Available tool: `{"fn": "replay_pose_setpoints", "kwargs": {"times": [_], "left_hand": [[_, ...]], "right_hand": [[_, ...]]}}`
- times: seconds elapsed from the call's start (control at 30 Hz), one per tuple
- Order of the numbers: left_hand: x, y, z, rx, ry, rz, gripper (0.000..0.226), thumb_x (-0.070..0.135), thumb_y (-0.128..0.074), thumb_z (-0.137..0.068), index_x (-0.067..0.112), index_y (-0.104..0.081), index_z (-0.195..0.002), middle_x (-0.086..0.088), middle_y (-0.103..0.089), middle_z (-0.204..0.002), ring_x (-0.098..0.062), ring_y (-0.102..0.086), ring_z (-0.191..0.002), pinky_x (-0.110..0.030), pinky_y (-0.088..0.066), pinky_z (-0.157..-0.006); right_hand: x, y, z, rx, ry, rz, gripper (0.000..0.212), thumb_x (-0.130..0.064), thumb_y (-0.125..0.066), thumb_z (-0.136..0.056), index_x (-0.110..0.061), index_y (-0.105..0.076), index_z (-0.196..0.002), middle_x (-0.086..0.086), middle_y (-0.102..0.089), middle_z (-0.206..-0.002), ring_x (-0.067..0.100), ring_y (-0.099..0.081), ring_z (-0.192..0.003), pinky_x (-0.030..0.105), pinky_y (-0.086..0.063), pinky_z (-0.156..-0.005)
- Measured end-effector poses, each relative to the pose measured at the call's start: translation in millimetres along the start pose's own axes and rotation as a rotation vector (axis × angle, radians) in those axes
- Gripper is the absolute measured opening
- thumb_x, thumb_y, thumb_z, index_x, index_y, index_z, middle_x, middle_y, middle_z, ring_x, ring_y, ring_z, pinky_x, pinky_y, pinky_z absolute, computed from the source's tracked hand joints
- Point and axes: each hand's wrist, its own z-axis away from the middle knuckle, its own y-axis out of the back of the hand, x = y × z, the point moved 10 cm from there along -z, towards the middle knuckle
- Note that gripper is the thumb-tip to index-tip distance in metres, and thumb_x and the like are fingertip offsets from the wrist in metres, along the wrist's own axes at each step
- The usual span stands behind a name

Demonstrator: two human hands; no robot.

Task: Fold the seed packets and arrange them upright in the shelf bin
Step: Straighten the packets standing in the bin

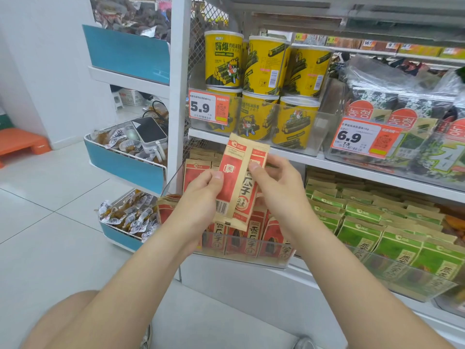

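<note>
I hold a red and tan seed packet in the air in front of the shelf, folded lengthwise so one side lies over the other. My left hand grips its left edge with the thumb on top. My right hand pinches its right edge, thumb on the fold. Below it a clear plastic shelf bin holds several red packets standing upright, and more of them stand at the bin's back left.
Green packets fill the bin to the right. Yellow seaweed cans and seaweed bags sit on the shelf above. A blue-fronted rack of small snacks stands left, over white floor tiles. My knees show at the bottom.
</note>
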Motion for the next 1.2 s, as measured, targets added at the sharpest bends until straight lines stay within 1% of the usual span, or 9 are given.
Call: {"fn": "replay_pose_setpoints", "kwargs": {"times": [0.17, 0.27, 0.37, 0.5, 0.63, 0.73, 0.8, 0.97, 1.2], "left_hand": [[2, 6, -3, 0.022, -0.05, -0.154, 0.037, 0.033, -0.04, -0.118, 0.027, -0.076, -0.114, 0.007, -0.083, -0.104, -0.014, -0.079, -0.1, -0.047, -0.059, -0.1], [22, 7, 1, 0.087, -0.312, -0.293, 0.019, 0.029, -0.052, -0.113, 0.032, -0.063, -0.128, 0.008, -0.077, -0.115, -0.006, -0.076, -0.098, -0.042, -0.065, -0.087], [36, 4, 11, 0.152, -0.507, -0.447, 0.045, 0.046, -0.071, -0.101, 0.037, -0.048, -0.138, 0.021, -0.069, -0.12, 0.0, -0.071, -0.106, -0.034, -0.062, -0.085], [40, 7, 17, 0.208, -0.524, -0.579, 0.059, 0.068, -0.068, -0.092, 0.037, -0.053, -0.141, 0.044, -0.065, -0.104, 0.01, -0.066, -0.103, -0.026, -0.058, -0.088], [39, 0, 19, 0.156, -0.561, -0.673, 0.046, 0.058, -0.055, -0.105, 0.036, -0.053, -0.145, 0.022, -0.072, -0.117, -0.001, -0.07, -0.104, -0.04, -0.06, -0.091], [39, -2, 20, 0.212, -0.572, -0.814, 0.037, 0.047, -0.041, -0.112, 0.033, -0.054, -0.144, 0.009, -0.073, -0.115, -0.02, -0.07, -0.103, -0.049, -0.057, -0.087], [36, 0, 18, 0.237, -0.545, -0.8, 0.032, 0.044, -0.039, -0.113, 0.033, -0.056, -0.138, 0.008, -0.075, -0.109, -0.022, -0.072, -0.098, -0.05, -0.057, -0.083], [26, 4, 7, 0.136, -0.461, -0.538, 0.018, 0.039, -0.052, -0.112, 0.04, -0.064, -0.125, 0.022, -0.074, -0.111, 0.004, -0.069, -0.107, -0.045, -0.06, -0.094], [27, 13, 6, 0.154, -0.391, -0.357, 0.022, 0.041, -0.062, -0.108, 0.035, -0.066, -0.129, 0.012, -0.077, -0.11, 0.0, -0.075, -0.094, -0.035, -0.064, -0.085]], "right_hand": [[-10, 1, 6, -0.039, 0.049, -0.016, 0.012, -0.026, -0.072, -0.104, -0.019, -0.081, -0.105, 0.008, -0.082, -0.093, 0.029, -0.081, -0.088, 0.051, -0.066, -0.081], [-19, 6, 4, 0.002, 0.179, 0.135, 0.007, -0.024, -0.077, -0.1, -0.025, -0.084, -0.098, 0.004, -0.08, -0.084, 0.028, -0.079, -0.084, 0.047, -0.066, -0.078], [-28, 3, 8, 0.003, 0.277, 0.206, 0.011, -0.022, -0.074, -0.101, -0.025, -0.085, -0.099, -0.006, -0.08, -0.079, 0.02, -0.077, -0.079, 0.04, -0.064, -0.077], [-32, -3, 14, -0.037, 0.303, 0.281, 0.035, -0.03, -0.064, -0.106, -0.017, -0.079, -0.078, -0.004, -0.076, -0.069, 0.023, -0.071, -0.066, 0.043, -0.06, -0.069], [-35, -7, 17, -0.062, 0.331, 0.341, 0.026, -0.028, -0.057, -0.097, -0.015, -0.076, -0.085, 0.0, -0.075, -0.071, 0.023, -0.07, -0.067, 0.045, -0.06, -0.066], [-41, -14, 24, -0.07, 0.39, 0.359, 0.036, -0.042, -0.052, -0.085, -0.011, -0.069, -0.075, 0.008, -0.067, -0.064, 0.019, -0.052, -0.057, 0.046, -0.055, -0.06], [-44, -17, 26, -0.078, 0.421, 0.354, 0.035, -0.042, -0.052, -0.084, -0.012, -0.067, -0.073, 0.009, -0.065, -0.063, 0.023, -0.052, -0.058, 0.046, -0.053, -0.059], [-48, -13, 27, -0.04, 0.486, 0.411, 0.034, -0.038, -0.051, -0.085, -0.012, -0.071, -0.077, 0.007, -0.066, -0.063, 0.029, -0.059, -0.062, 0.045, -0.052, -0.059], [-40, -12, 23, -0.042, 0.426, 0.347, 0.029, -0.027, -0.055, -0.095, -0.007, -0.073, -0.082, 0.008, -0.073, -0.071, 0.033, -0.068, -0.068, 0.049, -0.058, -0.063]]}}
